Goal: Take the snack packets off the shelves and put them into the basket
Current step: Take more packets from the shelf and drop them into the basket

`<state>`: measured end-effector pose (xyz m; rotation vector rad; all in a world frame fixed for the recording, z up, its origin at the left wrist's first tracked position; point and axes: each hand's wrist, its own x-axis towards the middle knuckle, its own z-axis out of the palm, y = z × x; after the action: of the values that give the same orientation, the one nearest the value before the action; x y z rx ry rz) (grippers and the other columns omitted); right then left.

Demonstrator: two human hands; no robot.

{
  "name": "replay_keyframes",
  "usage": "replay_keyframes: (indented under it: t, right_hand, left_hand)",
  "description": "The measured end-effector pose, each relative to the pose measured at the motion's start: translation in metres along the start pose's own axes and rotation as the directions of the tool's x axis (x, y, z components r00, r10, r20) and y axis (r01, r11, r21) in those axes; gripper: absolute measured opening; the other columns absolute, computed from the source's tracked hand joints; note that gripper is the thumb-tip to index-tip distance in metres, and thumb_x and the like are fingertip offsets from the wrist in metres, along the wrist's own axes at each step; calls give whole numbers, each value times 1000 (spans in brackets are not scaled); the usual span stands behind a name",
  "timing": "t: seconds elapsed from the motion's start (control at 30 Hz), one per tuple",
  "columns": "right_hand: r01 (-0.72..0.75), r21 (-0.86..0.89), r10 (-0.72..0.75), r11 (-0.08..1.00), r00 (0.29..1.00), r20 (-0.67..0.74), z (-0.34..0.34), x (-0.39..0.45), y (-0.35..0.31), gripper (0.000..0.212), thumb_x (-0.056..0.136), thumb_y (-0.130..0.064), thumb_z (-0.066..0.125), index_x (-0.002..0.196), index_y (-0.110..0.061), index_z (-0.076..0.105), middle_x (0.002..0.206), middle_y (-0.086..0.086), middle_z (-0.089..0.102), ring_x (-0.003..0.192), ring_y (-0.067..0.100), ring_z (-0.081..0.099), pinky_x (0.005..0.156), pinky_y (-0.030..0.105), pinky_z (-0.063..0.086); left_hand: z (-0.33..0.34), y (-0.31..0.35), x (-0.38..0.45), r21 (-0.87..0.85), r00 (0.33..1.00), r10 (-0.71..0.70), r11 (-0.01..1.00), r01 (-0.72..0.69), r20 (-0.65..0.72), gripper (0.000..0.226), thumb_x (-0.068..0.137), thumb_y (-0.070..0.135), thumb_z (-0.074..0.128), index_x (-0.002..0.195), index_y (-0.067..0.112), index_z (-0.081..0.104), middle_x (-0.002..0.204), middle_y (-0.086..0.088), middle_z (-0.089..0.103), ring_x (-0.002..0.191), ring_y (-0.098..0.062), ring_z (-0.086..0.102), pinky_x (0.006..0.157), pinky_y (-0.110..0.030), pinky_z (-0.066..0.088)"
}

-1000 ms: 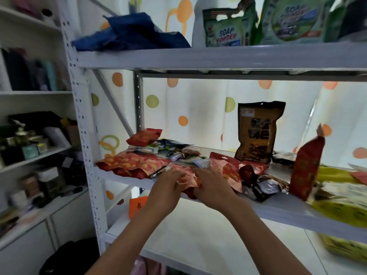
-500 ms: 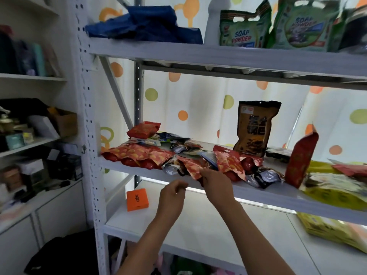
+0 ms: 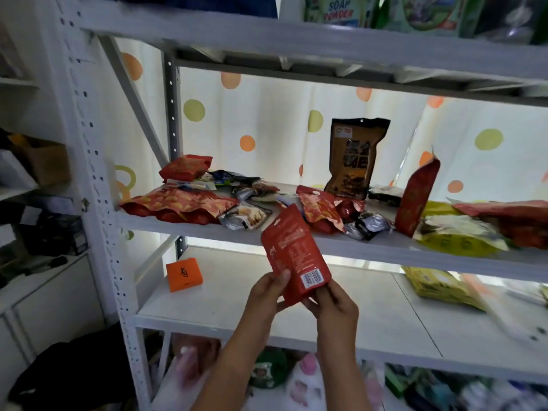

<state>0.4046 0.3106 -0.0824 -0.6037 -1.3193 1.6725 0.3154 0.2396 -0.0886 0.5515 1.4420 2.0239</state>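
A red snack packet point(image 3: 293, 247) with a barcode is held upright in front of the middle shelf point(image 3: 370, 247). My left hand point(image 3: 267, 295) grips its lower left edge and my right hand point(image 3: 335, 304) grips its lower right corner. On the shelf behind lie several more packets: a wide red one point(image 3: 178, 206) at the left, a silver one point(image 3: 244, 216), a red one point(image 3: 320, 212), a tall brown pouch point(image 3: 354, 157) standing at the back, and an upright red pouch point(image 3: 416, 194). No basket is in view.
Yellow-green packets point(image 3: 456, 235) and a red one point(image 3: 510, 218) lie at the shelf's right end. An orange box point(image 3: 184, 274) and a yellow packet point(image 3: 439, 286) sit on the lower shelf. Soap powder bags point(image 3: 338, 10) stand on the top shelf. A white upright post point(image 3: 98, 188) stands at the left.
Both hands have come down and away from the shelf, now holding a red packet taken from the pile. The camera has tilted lower.
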Motion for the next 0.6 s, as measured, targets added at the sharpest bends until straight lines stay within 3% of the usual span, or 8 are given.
replay_keyframes:
  t: [0.1, 0.2, 0.33, 0.4, 0.47, 0.6]
  right_hand:
    - [-114, 30, 114, 993, 994, 3, -17, -23, 19, 21, 95, -6, 58, 109, -13, 72, 99, 7, 76, 91, 25, 73, 71, 31, 60]
    - [-178, -71, 181, 982, 982, 49, -37, -40, 32, 22, 90, -11, 61, 109, -9, 72, 101, 9, 75, 94, 26, 72, 79, 35, 59]
    - [-375, 67, 371, 925, 927, 60, -60, -42, 33, 37, 100, -24, 41, 100, 0, 69, 98, 24, 71, 87, 38, 65, 80, 48, 49]
    - [-332, -84, 341, 940, 926, 159, -65, -41, 32, 43, 101, -38, 45, 107, -2, 70, 101, 21, 73, 89, 35, 68, 80, 45, 52]
    - [-240, -231, 294, 943, 926, 236, -64, -43, 34, 39, 89, -40, 63, 111, -9, 71, 101, 11, 75, 91, 27, 72, 79, 38, 57]
    - [-235, -223, 290, 946, 922, 256, -62, -44, 36, 42, 82, -34, 70, 114, -8, 69, 102, 8, 75, 92, 23, 73, 79, 31, 56]
  left_hand:
    - [0, -19, -16, -60, 999, -25, 998, 22, -48, 53, 76, 39, 75, 118, 14, 58, 107, -6, 73, 96, -22, 72, 91, -39, 55]
    - [-7, -36, -31, 9, 995, -86, 996, 86, -49, 47, 79, 37, 74, 119, 23, 54, 109, -1, 72, 95, -19, 72, 92, -40, 55]
    - [-22, -45, -44, 82, 992, -120, 989, 122, -27, 49, 75, 39, 76, 119, 29, 54, 114, 2, 71, 97, -19, 71, 90, -44, 56]
    - [-26, -45, -49, 120, 993, -114, 986, 113, 6, 53, 72, 42, 78, 119, 29, 57, 114, 2, 71, 98, -20, 71, 90, -46, 56]
    - [-26, -44, -51, 158, 995, -96, 983, 90, 27, 51, 71, 42, 78, 117, 29, 61, 111, 4, 72, 98, -20, 71, 89, -45, 56]
    - [-26, -39, -53, 231, 997, -68, 971, 58, 37, 31, 79, 31, 75, 109, 30, 65, 101, 9, 74, 90, -12, 72, 82, -34, 58]
